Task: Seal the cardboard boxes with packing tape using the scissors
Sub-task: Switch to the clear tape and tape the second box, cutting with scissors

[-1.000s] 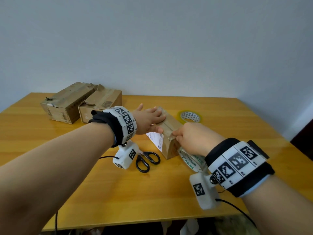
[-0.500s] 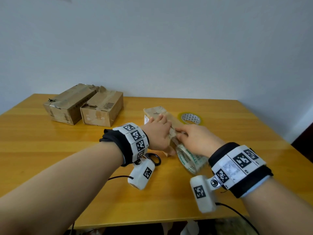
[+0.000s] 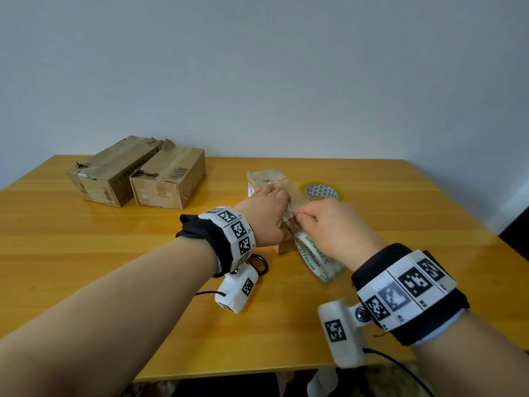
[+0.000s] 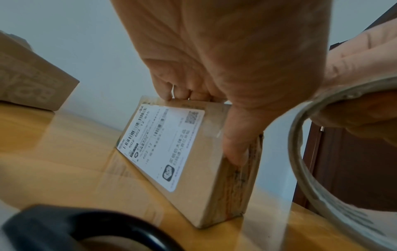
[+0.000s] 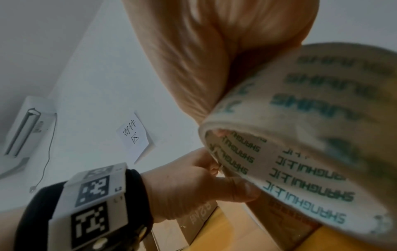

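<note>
A small cardboard box [image 3: 267,177] with a white shipping label [image 4: 161,144] lies at the table's middle. My left hand [image 3: 267,207] lies over its top, fingers pressing down. The left thumb [image 4: 236,144] presses on the box's near end corner. My right hand [image 3: 326,224] grips a printed tape roll [image 3: 317,259] just off the box's near end. A clear strip [image 3: 289,222] runs from the roll onto the box top. The black scissors [image 3: 262,265] lie on the table under my left wrist, mostly hidden.
Two worn cardboard boxes [image 3: 114,170] [image 3: 171,181] sit side by side at the back left. A second tape roll [image 3: 322,190] lies flat behind my right hand. The wooden table [image 3: 86,253] ends close to me, and the wall stands behind it.
My left hand has slid back along the box top toward me, uncovering the far end. It now hides most of the scissors. The right hand keeps the roll at the near end.
</note>
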